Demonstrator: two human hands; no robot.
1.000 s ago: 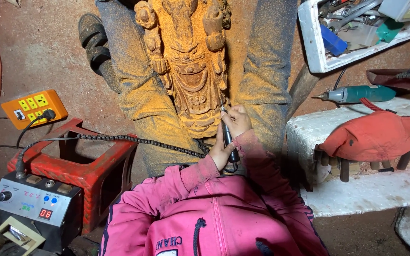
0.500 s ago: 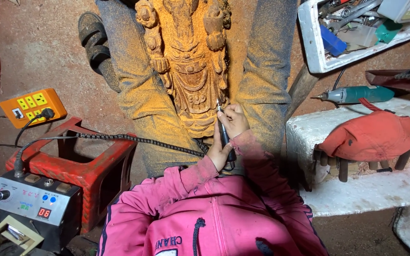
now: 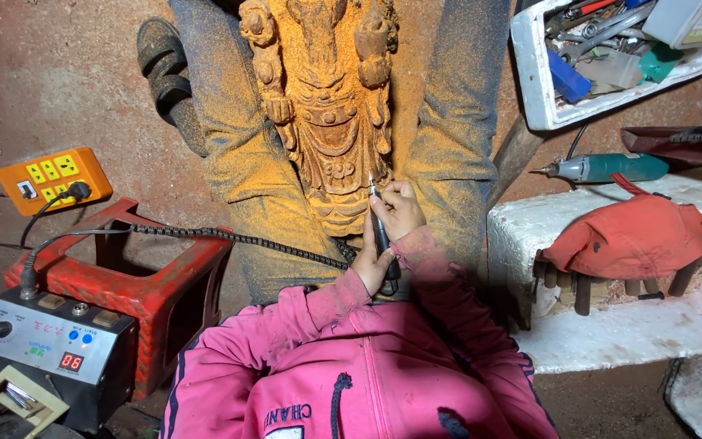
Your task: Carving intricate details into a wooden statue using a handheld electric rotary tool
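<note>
A carved wooden statue (image 3: 322, 106), orange with dust, lies between my dusty trouser legs. My right hand (image 3: 401, 210) grips a slim black rotary handpiece (image 3: 380, 232) like a pen, its tip touching the statue's lower right edge. My left hand (image 3: 371, 264) is wrapped around the lower part of the same handpiece, steadying it. A coiled black cable (image 3: 229, 237) runs from the handpiece leftward to a grey control box (image 3: 50, 341).
A red plastic stool (image 3: 132, 276) stands left, with an orange power strip (image 3: 50, 175) beyond it. On the right, a white foam block (image 3: 611, 325) carries a red cap (image 3: 627, 236) and a teal power tool (image 3: 603, 168). A white tray (image 3: 534, 73) holds several tools.
The tool tip and both hands have shifted slightly along the statue's lower edge; little else has moved.
</note>
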